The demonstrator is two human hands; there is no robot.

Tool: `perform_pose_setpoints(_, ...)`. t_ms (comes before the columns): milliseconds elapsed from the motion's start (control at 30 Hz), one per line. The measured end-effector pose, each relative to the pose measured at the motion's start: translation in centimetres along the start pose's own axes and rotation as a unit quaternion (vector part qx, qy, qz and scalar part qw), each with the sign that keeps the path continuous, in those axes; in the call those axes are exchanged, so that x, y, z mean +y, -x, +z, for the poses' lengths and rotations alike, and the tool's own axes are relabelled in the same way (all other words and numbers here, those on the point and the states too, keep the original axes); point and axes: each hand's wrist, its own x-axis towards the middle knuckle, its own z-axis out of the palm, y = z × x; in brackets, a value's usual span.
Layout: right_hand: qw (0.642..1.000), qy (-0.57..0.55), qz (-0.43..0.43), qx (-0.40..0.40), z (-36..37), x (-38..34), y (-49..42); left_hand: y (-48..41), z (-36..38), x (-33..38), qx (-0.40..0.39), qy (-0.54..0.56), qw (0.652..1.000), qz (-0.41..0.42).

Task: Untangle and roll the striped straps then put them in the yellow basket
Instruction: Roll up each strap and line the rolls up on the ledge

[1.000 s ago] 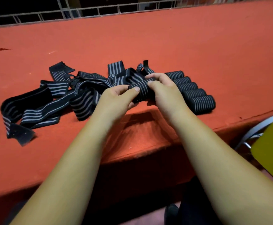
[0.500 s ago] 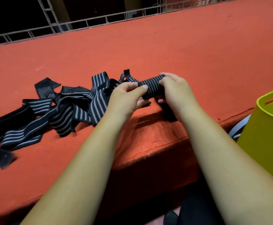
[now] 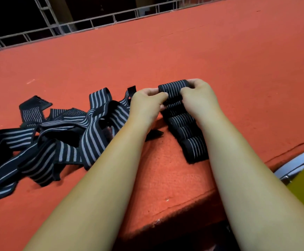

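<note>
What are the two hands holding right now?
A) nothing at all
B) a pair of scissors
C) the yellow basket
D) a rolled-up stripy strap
D: the left hand and the right hand both grip a rolled striped strap, at the far end of the row of finished rolls on the red table.

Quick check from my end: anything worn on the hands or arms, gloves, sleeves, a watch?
Nothing worn shows. The left hand and right hand are ungloved, with no rings in view. The left forearm and right forearm are bare down to the picture's bottom edge: no sleeves, watch or wristband.
</note>
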Motion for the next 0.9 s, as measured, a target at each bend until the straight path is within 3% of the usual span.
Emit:
perform_pose_setpoints(200, 0.990, 0.133, 0.003, -0.037, 1.1, 1.0, -0.6, -1.1, 0.4, -2.3, 0.015, -0.037, 0.999, -0.023)
perform_pose_setpoints(633, 0.971, 0.222, 0.029, -0.079, 1.2, 1.6, -0.4, -2.4, 0.8, -4.7, 0.042, -0.115, 0.991, -0.049)
perform_pose_setpoints(767, 0.986, 0.164, 0.007, -0.019, 1.4, 1.7, -0.3, -0.8, 0.4, -2.9, 0.034, -0.187, 0.982, -0.026)
perform_pose_setpoints(900, 0.986, 0.146, -0.068, 0.045, 1.7, 1.0, 0.7, 1.7, -1.2, -0.8, 0.029, -0.263, 0.964, 0.014)
